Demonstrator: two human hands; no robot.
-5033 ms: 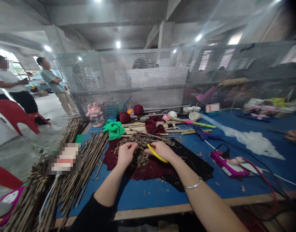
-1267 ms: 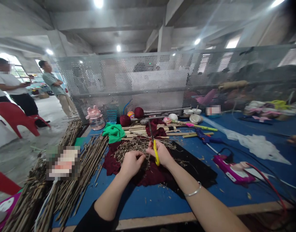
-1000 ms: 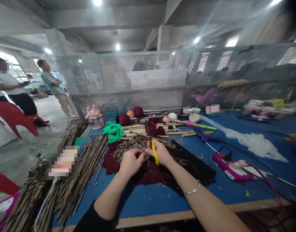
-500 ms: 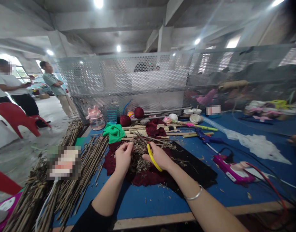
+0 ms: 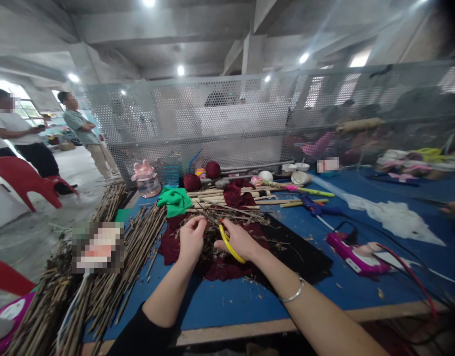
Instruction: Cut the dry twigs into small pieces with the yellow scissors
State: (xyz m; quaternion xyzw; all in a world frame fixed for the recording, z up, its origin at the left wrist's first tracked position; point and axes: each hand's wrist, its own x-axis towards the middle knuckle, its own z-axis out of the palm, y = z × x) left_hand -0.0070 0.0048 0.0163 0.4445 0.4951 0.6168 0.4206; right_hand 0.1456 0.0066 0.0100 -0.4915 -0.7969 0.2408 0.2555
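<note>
My right hand (image 5: 240, 241) grips scissors (image 5: 227, 244) by their yellow handles. The dark blades point away and to the left, close to the fingertips of my left hand (image 5: 192, 238). That left hand is closed in a pinch; what lies between its fingers is too small to make out. Beneath and between both hands is a heap of dried plant bits (image 5: 209, 243) on a crumpled maroon cloth (image 5: 171, 244). A black cloth (image 5: 305, 259) extends to the right under the scraps.
Bundled dry stalks (image 5: 129, 267) cover the left side. Behind are a green cloth (image 5: 174, 200), a pink-lidded jar (image 5: 146, 180), maroon balls (image 5: 192, 182) and sticks. To the right lie a blue glue gun (image 5: 314, 205), a magenta power strip (image 5: 355, 257) with cords, and a plastic bag (image 5: 398, 222).
My right hand has shifted a little to the left with the scissors, bringing the blades nearer to my left fingertips. My left hand has risen slightly and stays pinched.
</note>
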